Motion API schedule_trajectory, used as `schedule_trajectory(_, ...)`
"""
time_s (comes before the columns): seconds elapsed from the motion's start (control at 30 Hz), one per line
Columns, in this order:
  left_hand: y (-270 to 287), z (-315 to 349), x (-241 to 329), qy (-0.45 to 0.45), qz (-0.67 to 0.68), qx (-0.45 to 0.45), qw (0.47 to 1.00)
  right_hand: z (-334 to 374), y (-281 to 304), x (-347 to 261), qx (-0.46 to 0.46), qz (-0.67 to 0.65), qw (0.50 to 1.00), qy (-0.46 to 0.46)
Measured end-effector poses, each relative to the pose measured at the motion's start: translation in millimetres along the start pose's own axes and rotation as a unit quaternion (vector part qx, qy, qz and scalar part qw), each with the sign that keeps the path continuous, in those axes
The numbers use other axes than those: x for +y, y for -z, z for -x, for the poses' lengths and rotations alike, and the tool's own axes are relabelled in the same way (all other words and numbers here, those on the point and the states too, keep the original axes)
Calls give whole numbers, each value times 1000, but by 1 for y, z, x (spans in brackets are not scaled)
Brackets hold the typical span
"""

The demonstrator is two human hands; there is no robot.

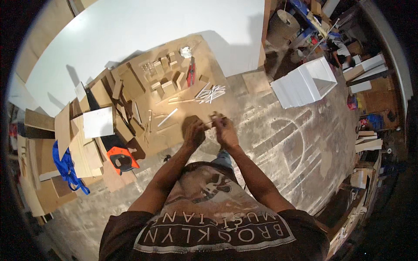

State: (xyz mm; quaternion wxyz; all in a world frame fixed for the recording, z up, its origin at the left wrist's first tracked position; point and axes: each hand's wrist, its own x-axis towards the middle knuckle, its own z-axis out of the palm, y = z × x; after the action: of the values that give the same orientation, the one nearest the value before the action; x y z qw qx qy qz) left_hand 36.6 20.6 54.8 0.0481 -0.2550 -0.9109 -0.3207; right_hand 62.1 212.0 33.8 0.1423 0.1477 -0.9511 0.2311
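My left hand (194,133) and my right hand (224,131) are held close together just off the near edge of a brown board (178,111). Both hands have their fingers closed, pinching a short, thin piece (208,125) that spans the gap between them; its kind is too small to make out. Beyond them on the board lies a loose pile of white strips (212,93). Several small wooden blocks (168,88) stand farther back, beside a red and black hand tool (191,72). A single white strip (167,117) rests left of my hands.
At left, an orange-handled handsaw (136,164) lies among wood offcuts (85,150), near a blue strap bundle (65,167). A large white panel (143,26) spans the back. To the right, a white open box (289,91) sits on the floor; a person (342,54) is beyond it.
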Motion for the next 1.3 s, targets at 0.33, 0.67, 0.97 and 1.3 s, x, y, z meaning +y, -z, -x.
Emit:
schedule_trajectory(0.33, -4, 3, -5, 17, -49, -43, 998, -1, 16, 1, -94, 9, 964, -249)
schedule_trajectory(0.67, -19, 2, -22, -32, 13, -12, 999, 2, 4, 10, -123, 9, 979, -163)
schedule_trajectory(0.97, -25, 2, -25, -10, 3, -39, 999, 10, -2, -5, -24, 69, 985, -157)
schedule_trajectory(1.3, -35, 4, -30, -25, 53, 15, 998, 24, -31, -16, -59, -2, 998, -10)
